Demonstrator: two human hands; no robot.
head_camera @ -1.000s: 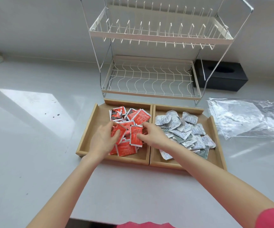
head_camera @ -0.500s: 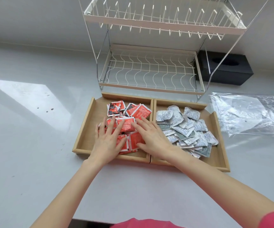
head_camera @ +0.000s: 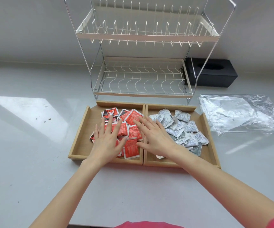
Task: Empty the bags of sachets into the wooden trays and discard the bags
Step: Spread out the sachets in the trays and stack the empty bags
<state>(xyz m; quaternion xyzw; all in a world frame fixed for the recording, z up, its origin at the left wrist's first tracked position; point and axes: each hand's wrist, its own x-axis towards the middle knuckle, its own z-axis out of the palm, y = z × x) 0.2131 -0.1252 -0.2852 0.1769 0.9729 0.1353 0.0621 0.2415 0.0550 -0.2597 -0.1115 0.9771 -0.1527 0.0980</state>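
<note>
- Both hands, left (head_camera: pixel 107 142) and right (head_camera: pixel 156 137), lie flat and spread on the red sachets (head_camera: pixel 129 127) in the left tray (head_camera: pixel 82 129).
- Sachets look light and slippery; scoop from the sides.
- The bag (head_camera: pixel 241 114) lies on the tabletop (head_camera: pixel 34 162); thin and floppy, so pinch an edge.

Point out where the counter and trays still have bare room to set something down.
Free: the counter left of the left tray, that tray's left strip, and the counter in front of both trays. Crowded: the red sachets, the white sachets, and the plastic bag on the right.
</note>
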